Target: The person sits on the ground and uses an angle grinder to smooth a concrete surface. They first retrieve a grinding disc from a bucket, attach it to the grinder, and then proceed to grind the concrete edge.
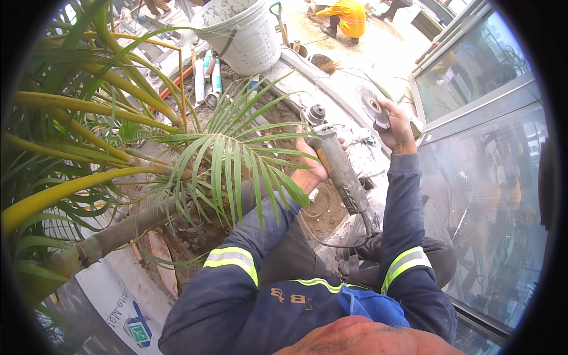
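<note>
My left hand is wrapped around the body of a grey angle grinder. The grinder's head points up and away from me, its bare spindle showing with no disc fitted. A dark power cord leaves the tool's lower end. To the right, raised beside the grinder head, my right hand grips a round grinder disc with a metal centre. The disc's outer edge looks blurred, and it stays apart from the spindle. Palm fronds partly cover my left forearm.
A palm with thick stems crowds the left. Ahead stands a dirty white bucket, near several sealant tubes. Glass panels rise close on my right. Farther off, a person in an orange top bends down.
</note>
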`<state>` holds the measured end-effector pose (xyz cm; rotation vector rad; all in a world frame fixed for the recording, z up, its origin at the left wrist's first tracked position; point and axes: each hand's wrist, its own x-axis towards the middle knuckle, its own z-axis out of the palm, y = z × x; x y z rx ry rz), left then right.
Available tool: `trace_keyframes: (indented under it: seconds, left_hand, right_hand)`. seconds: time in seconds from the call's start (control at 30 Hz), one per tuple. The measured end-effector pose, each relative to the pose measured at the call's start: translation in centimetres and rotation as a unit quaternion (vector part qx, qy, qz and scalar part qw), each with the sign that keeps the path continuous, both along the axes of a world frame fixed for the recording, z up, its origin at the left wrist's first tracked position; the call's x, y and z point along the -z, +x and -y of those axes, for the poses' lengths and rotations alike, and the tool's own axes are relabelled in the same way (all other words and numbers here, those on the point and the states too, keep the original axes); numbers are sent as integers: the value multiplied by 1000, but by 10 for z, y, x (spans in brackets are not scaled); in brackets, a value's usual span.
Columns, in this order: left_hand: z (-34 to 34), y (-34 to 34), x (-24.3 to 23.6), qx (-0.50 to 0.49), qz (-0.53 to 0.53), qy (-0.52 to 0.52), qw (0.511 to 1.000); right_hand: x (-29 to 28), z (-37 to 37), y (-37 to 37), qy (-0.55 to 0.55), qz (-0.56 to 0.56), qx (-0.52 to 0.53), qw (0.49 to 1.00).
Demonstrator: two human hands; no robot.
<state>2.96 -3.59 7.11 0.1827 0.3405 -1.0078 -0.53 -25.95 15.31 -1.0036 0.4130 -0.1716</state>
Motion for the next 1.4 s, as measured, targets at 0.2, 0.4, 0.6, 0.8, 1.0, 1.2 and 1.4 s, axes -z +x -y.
trace_keyframes:
  seconds: [0.2, 0.4, 0.6, 0.8, 1.0, 1.2, 1.4]
  left_hand:
    - [-7, 10, 6, -92, -48, 80, 991]
    - [-16, 9, 8, -119, -15, 83, 989]
    - [35, -10, -21, -101, -55, 35, 993]
    - [-4, 20, 11, -108, 49, 66, 991]
    - [1, 16, -1, -109, 35, 63, 991]
    - [-15, 28, -4, -113, 127, 4, 985]
    - [-26, 29, -4, -103, 145, -50, 983]
  right_hand:
    - [-20, -26, 102, -287, -99, -144, 942]
    - [-111, -99, 211, -334, -2, -160, 929]
    - [-113, -58, 345, -36, 145, -85, 985]
    - [-117, -130, 184, -218, 116, -62, 967]
    - [98, 81, 28, -648, -234, -103, 717]
    - [226, 113, -72, -600, -389, -53, 697]
    - [279, 50, -69, -691, -383, -28, 613]
